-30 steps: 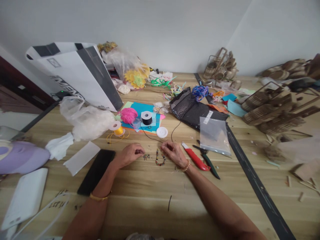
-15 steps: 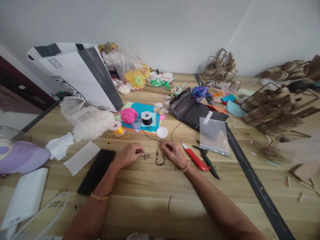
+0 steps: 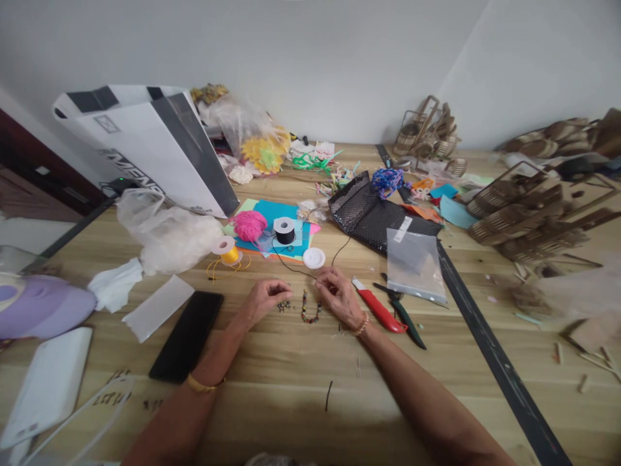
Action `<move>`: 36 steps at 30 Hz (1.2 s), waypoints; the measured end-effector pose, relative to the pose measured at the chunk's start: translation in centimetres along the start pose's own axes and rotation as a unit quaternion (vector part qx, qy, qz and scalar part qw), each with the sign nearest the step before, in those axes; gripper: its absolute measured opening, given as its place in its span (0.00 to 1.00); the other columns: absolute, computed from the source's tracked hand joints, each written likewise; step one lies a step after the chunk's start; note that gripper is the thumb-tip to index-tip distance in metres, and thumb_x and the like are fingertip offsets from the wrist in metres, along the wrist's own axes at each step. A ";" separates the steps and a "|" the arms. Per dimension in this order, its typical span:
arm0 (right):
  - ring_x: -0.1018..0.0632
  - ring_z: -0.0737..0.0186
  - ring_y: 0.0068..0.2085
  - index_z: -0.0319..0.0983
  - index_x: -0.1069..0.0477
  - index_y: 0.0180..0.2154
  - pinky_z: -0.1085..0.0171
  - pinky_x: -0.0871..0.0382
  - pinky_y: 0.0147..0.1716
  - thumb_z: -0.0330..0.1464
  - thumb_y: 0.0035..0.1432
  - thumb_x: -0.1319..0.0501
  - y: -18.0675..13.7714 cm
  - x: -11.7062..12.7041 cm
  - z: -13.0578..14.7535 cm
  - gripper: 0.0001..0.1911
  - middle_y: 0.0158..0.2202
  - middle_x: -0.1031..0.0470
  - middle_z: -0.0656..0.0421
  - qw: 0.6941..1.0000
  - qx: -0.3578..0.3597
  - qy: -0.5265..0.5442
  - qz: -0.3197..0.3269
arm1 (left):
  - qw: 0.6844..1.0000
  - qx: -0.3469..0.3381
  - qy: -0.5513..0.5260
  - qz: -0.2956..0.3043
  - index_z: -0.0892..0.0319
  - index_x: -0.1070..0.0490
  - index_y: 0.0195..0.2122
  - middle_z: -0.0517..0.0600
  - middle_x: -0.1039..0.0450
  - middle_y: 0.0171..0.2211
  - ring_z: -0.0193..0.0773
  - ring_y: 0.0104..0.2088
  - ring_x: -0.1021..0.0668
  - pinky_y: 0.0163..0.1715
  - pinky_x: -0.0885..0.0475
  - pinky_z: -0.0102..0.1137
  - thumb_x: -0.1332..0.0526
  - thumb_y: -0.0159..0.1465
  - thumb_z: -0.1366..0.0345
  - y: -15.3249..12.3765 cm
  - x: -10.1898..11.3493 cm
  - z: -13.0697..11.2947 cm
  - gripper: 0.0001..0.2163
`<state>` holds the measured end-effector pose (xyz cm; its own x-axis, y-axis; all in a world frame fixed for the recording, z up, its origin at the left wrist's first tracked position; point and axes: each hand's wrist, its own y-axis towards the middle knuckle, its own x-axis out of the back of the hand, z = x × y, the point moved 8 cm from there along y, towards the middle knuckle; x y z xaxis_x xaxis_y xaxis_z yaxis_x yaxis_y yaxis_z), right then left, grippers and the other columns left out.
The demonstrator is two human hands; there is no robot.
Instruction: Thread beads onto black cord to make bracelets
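My left hand [image 3: 263, 298] rests on the wooden table [image 3: 301, 369] with its fingertips pinched together just above a small cluster of loose beads [image 3: 284, 305]. Whether a bead sits between the fingertips is too small to tell. My right hand [image 3: 338, 296] pinches a thin black cord [image 3: 291, 266] that runs back to a black spool [image 3: 284, 230]. A short strand of coloured beads [image 3: 309, 310] hangs from that cord and curls on the table between my hands.
A black phone [image 3: 187, 334] lies left of my left arm. A red-handled cutter [image 3: 379, 312] and dark scissors [image 3: 405, 318] lie right of my right hand. Behind are a clear zip bag [image 3: 414, 264], pink yarn [image 3: 249, 225], a yellow thread spool [image 3: 228, 249] and a white shopping bag [image 3: 155, 149].
My left hand has lifted off the loose beads and moved right, toward the cord. My right hand has shifted slightly up and forward, still holding the cord.
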<state>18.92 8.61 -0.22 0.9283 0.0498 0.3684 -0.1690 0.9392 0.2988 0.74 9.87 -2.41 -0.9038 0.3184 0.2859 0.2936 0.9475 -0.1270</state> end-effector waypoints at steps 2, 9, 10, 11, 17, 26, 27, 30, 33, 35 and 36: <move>0.29 0.64 0.32 0.38 0.30 0.30 0.67 0.36 0.28 0.32 0.59 0.43 0.1 0.0 0.1 0.07 0.35 0.31 0.56 1.000 0.002 -0.007 0.002 | 1.000 0.004 -0.003 -0.003 0.63 0.26 0.26 0.49 0.24 0.25 0.34 0.27 0.26 0.30 0.31 0.28 0.35 0.52 0.61 0.0 0.0 0.0 0.09; 0.30 0.65 0.30 0.38 0.30 0.30 0.68 0.37 0.27 0.33 0.60 0.44 0.0 -0.3 -0.6 0.08 0.29 0.29 0.59 1.000 -0.006 -0.023 0.012 | 1.000 0.018 0.012 -0.014 0.62 0.24 0.29 0.51 0.22 0.28 0.37 0.30 0.24 0.31 0.30 0.30 0.35 0.51 0.60 0.0 0.7 0.4 0.10; 0.30 0.65 0.29 0.38 0.30 0.30 0.67 0.37 0.27 0.33 0.60 0.44 0.0 -0.3 -0.6 0.08 0.29 0.29 0.59 1.000 -0.007 -0.024 0.013 | 1.000 0.017 0.015 -0.013 0.62 0.24 0.29 0.51 0.22 0.28 0.37 0.30 0.24 0.32 0.29 0.30 0.35 0.51 0.60 0.1 0.7 0.4 0.10; 0.30 0.65 0.29 0.38 0.30 0.30 0.67 0.37 0.27 0.33 0.60 0.44 0.0 -0.3 -0.5 0.08 0.29 0.28 0.59 1.000 -0.005 -0.025 0.012 | 1.000 0.015 0.017 -0.013 0.62 0.23 0.29 0.51 0.21 0.28 0.38 0.30 0.24 0.32 0.29 0.31 0.35 0.51 0.60 0.1 0.7 0.4 0.10; 0.28 0.65 0.31 0.38 0.30 0.31 0.67 0.35 0.28 0.32 0.60 0.44 0.0 -0.3 0.7 0.08 0.39 0.28 0.54 0.999 0.038 -0.015 0.008 | 1.000 -0.006 0.023 -0.006 0.62 0.24 0.29 0.51 0.21 0.29 0.38 0.30 0.23 0.32 0.28 0.31 0.35 0.51 0.60 0.0 0.4 0.1 0.10; 0.28 0.64 0.33 0.39 0.32 0.30 0.66 0.34 0.29 0.32 0.60 0.45 0.1 -0.3 0.9 0.08 0.36 0.28 0.55 0.999 0.030 -0.032 0.009 | 0.989 -0.069 0.132 -0.001 0.62 0.24 0.29 0.52 0.23 0.28 0.35 0.28 0.25 0.29 0.31 0.29 0.37 0.56 0.67 -0.3 0.4 -1.1 0.05; 0.28 0.64 0.33 0.39 0.32 0.30 0.66 0.34 0.29 0.32 0.60 0.45 0.1 -0.3 0.9 0.08 0.36 0.28 0.55 0.999 0.029 -0.032 0.008 | 0.985 -0.080 0.151 0.004 0.62 0.24 0.29 0.52 0.23 0.29 0.35 0.28 0.25 0.29 0.31 0.28 0.37 0.56 0.68 -0.4 0.3 -1.3 0.04; 0.28 0.64 0.33 0.39 0.31 0.30 0.66 0.34 0.29 0.32 0.60 0.45 0.1 -0.2 0.9 0.08 0.37 0.28 0.55 0.999 0.029 -0.030 0.006 | 0.973 -0.100 0.206 0.021 0.61 0.23 0.29 0.51 0.24 0.30 0.35 0.29 0.26 0.30 0.32 0.28 0.38 0.56 0.72 -0.6 0.0 -1.9 0.04; 0.28 0.64 0.33 0.38 0.31 0.31 0.66 0.34 0.30 0.31 0.60 0.45 0.0 -0.3 0.8 0.07 0.37 0.28 0.55 0.999 0.034 -0.030 0.005 | 0.963 -0.105 0.245 0.037 0.61 0.23 0.29 0.51 0.25 0.32 0.35 0.30 0.25 0.32 0.32 0.29 0.39 0.57 0.73 -0.7 -0.4 -2.2 0.05; 0.28 0.64 0.32 0.38 0.31 0.32 0.66 0.34 0.29 0.31 0.60 0.45 -0.1 -0.3 0.7 0.07 0.38 0.28 0.55 0.999 0.036 -0.034 0.002 | 0.958 -0.105 0.264 0.043 0.61 0.23 0.30 0.51 0.26 0.33 0.35 0.30 0.25 0.33 0.31 0.29 0.39 0.58 0.72 -0.8 -0.5 -2.3 0.05; 0.28 0.65 0.31 0.38 0.31 0.32 0.66 0.34 0.29 0.31 0.60 0.45 -0.1 -0.3 0.6 0.07 0.37 0.28 0.55 0.999 0.036 -0.036 0.001 | 0.955 -0.105 0.273 0.046 0.61 0.23 0.31 0.51 0.26 0.33 0.36 0.31 0.25 0.34 0.31 0.30 0.40 0.59 0.72 -0.9 -0.6 -2.4 0.05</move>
<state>18.48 8.31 0.18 0.9019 0.0240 0.4313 -0.1967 0.9118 0.3604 1.76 8.95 -0.23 -0.5916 0.3146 0.7423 0.4708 0.8822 0.0013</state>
